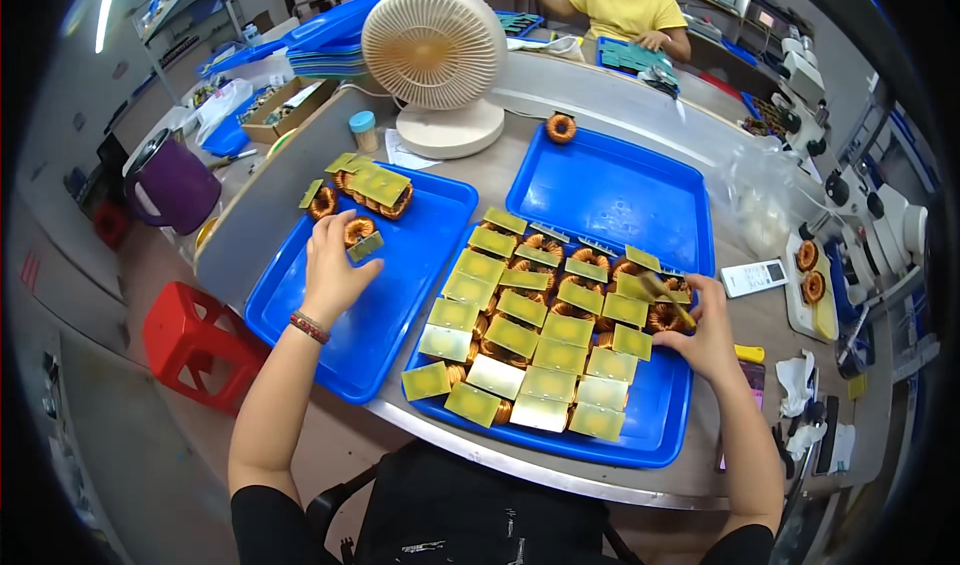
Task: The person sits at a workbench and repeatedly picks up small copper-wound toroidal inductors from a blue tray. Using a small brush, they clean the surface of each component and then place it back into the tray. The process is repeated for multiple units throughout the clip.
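My left hand [335,270] is over the left blue tray [390,310], with its thumb and fingers round a copper-wound toroidal coil [359,230] that has a small yellow-green board on it. Beyond it, at that tray's far end, several more coils with boards [375,185] sit in a cluster. My right hand [705,330] pinches a coil's tilted yellow-green board [668,300] at the right edge of the middle blue tray [655,415]. Rows of coils topped with yellow-green boards [515,335] fill most of this middle tray.
A far blue tray [610,180] has one coil [561,128] at its corner. A white fan [435,50] stands behind the left tray, near a blue-lidded jar [364,131]. To the right are a white handheld device [753,278] and a pale tray with two coils [812,287]. Across the partition sits a person in yellow [625,10].
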A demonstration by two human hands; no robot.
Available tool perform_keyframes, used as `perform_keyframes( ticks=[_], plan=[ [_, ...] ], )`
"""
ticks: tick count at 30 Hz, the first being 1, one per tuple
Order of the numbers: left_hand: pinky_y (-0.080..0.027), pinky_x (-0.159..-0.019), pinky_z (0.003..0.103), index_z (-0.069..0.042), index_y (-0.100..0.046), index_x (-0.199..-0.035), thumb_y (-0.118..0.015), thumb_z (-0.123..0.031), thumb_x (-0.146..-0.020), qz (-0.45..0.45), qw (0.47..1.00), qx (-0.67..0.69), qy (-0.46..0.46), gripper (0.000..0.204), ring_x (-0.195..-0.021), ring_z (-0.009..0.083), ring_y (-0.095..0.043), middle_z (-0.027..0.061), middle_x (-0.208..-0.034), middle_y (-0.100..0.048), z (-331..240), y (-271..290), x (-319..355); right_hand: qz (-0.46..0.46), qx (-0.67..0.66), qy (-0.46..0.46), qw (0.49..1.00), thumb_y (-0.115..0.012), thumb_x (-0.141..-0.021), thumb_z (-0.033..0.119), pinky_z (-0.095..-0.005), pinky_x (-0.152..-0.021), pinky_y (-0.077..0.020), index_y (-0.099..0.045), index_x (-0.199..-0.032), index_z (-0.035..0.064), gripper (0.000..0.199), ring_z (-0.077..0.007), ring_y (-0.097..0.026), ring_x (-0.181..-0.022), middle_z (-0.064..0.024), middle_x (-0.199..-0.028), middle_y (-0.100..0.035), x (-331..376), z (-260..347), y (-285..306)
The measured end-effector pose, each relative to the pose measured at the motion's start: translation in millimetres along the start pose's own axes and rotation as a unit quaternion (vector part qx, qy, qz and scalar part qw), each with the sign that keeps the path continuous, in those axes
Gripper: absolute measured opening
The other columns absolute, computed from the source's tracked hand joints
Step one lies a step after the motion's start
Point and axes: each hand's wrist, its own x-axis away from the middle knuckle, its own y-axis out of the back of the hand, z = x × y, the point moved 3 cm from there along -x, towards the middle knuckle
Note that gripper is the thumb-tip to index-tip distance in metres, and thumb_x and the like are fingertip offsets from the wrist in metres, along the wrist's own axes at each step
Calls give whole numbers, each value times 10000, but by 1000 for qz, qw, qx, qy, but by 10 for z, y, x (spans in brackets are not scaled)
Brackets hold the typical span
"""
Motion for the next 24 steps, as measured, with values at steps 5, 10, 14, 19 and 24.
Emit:
perform_keyframes(
  ticks=[5, 10, 14, 19, 24],
  plan=[
    [-369, -956, 396, -102, -551, -1096, -677, -36, -596, 120, 989, 27, -80, 520, -1094, 357, -445, 159, -1198, -483, 473, -299, -263, -40, 83, 53, 994, -810, -547, 183, -409, -734, -487, -483, -1085, 101, 635, -331, -547, -950, -109, -1164, -416, -31, -44, -79],
    [-426, -847, 385, -105, -541, -1098, -689, -91, -655, 171, 979, -77, -82, 467, -991, 324, -497, 123, -1103, -518, 151, -145, -260, -71, 111, -10, 991, -813, -554, 226, -429, -714, -487, -457, -1107, 137, 664, -341, -565, -906, -99, -1219, -383, 3, -112, -75],
    [-412, -897, 362, -96, -507, -1130, -724, -6, -567, 222, 967, -90, -88, 610, -1031, 309, -491, 115, -1104, -499, -172, -49, -161, -42, 109, 13, 993, -810, -561, 215, -440, -728, -483, -389, -1199, 170, 765, -351, -562, -911, -107, -1269, -340, 56, -150, 22],
    [-415, -901, 309, -65, -479, -1114, -682, 130, -518, 246, 961, 54, -111, 659, -1040, 288, -498, 116, -1114, -489, 262, -67, -203, -32, 66, 32, 997, -815, -553, 240, -436, -784, -478, -355, -1248, 163, 837, -364, -525, -992, -128, -1285, -324, 12, -76, -16],
    [-438, -841, 280, -95, -454, -1140, -671, 117, -593, 216, 951, 219, 4, 625, -964, 186, -528, 56, -1063, -511, 289, -23, 1, -90, 75, 19, 993, -804, -586, 299, -375, -826, -462, -357, -1275, 104, 844, -339, -395, -1168, -171, -1272, -343, 154, -57, 189]
  ],
)
